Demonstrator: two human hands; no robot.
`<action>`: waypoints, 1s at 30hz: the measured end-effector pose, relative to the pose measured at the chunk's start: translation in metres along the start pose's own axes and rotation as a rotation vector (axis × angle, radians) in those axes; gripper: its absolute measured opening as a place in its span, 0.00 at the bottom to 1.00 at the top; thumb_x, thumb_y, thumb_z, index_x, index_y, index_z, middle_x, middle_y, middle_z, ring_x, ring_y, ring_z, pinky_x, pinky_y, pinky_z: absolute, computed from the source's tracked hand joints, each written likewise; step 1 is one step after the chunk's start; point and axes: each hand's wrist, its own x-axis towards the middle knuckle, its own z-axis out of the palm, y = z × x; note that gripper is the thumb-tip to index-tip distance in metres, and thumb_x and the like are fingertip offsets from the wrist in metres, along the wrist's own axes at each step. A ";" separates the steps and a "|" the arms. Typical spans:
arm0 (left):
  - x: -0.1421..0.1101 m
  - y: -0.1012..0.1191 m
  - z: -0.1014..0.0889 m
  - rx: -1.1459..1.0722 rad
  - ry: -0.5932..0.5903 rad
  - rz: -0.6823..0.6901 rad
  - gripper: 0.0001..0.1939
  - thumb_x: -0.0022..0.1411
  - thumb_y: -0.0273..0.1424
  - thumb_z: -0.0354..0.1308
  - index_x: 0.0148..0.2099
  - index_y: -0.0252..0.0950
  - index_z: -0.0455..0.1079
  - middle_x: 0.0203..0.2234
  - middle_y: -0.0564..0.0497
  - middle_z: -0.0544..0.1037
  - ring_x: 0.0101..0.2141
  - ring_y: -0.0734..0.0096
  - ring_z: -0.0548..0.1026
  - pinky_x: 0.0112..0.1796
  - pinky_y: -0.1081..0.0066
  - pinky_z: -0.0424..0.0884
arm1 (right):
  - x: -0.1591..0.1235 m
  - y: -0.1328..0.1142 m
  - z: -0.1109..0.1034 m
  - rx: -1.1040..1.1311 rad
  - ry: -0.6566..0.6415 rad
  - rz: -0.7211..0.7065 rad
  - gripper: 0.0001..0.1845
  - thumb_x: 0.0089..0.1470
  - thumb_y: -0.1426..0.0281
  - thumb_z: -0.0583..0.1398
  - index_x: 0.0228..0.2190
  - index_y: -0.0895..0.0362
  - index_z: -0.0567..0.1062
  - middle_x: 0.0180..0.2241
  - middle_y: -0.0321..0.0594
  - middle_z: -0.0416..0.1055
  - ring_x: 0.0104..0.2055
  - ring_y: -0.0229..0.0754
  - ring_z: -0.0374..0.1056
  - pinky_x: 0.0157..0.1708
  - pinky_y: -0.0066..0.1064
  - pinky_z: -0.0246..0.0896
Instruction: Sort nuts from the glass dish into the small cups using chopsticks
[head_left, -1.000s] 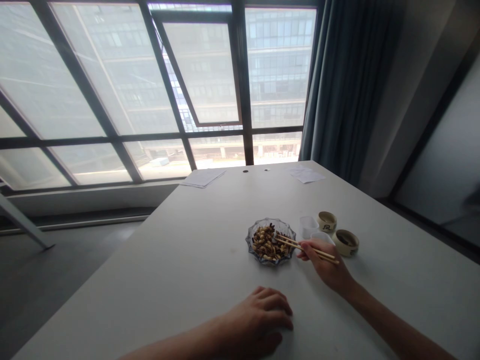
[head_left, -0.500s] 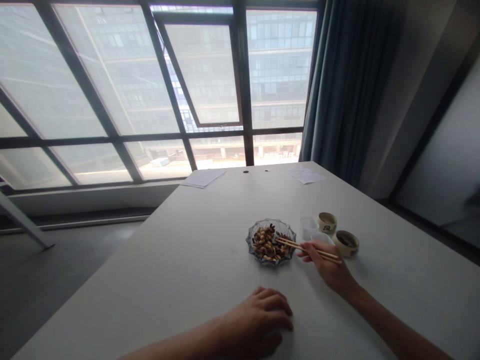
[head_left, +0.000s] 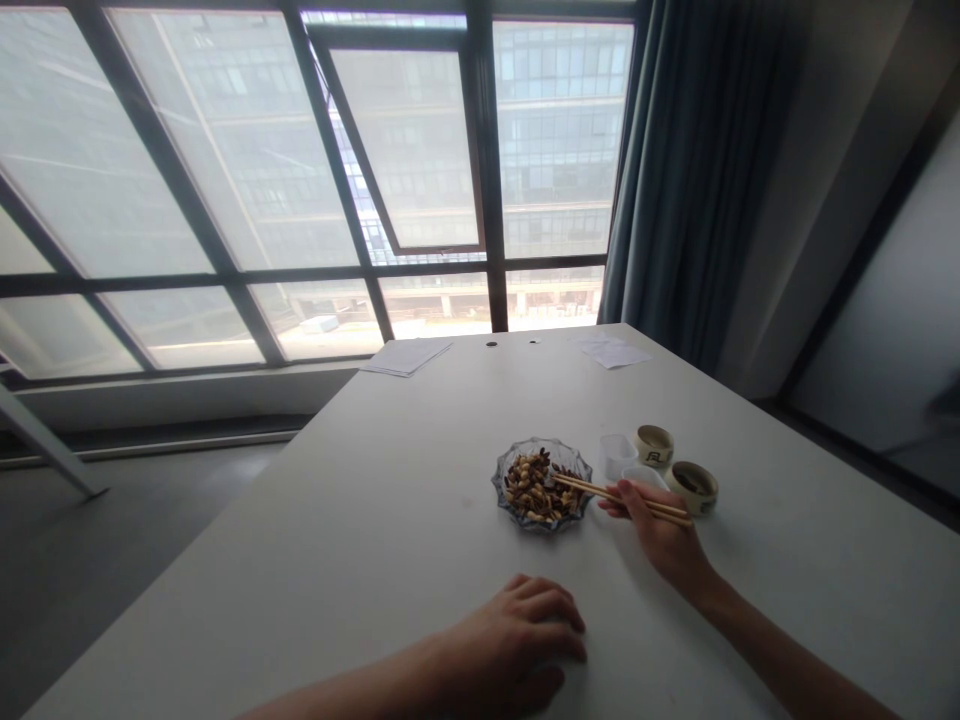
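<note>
A pair of wooden chopsticks is held in my right hand, tips together among the nuts or seeds on the right side of the glass bowl. That bowl is clear with a scalloped rim and holds a heap of brown and tan nuts or seeds. Whether the tips grip a piece is too small to make out. My left hand lies palm down on the table in front of the bowl, fingers loosely bent and apart from the thumb, holding nothing.
Right of the bowl stand two clear plastic containers, one farther back and one partly behind my right hand. Beside them are two cream round pots with dark markings. Papers lie at the white table's far end.
My right hand has shifted slightly right and the chopsticks with it; their tips stay inside the bowl. My left hand has not moved.
</note>
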 end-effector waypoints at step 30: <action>-0.002 -0.001 0.001 -0.003 0.007 0.003 0.17 0.68 0.28 0.62 0.57 0.45 0.71 0.56 0.49 0.78 0.60 0.59 0.73 0.63 0.60 0.64 | 0.014 -0.024 -0.056 0.002 0.379 -0.072 0.23 0.57 0.49 0.69 0.36 0.57 0.85 0.31 0.47 0.85 0.31 0.49 0.83 0.35 0.32 0.83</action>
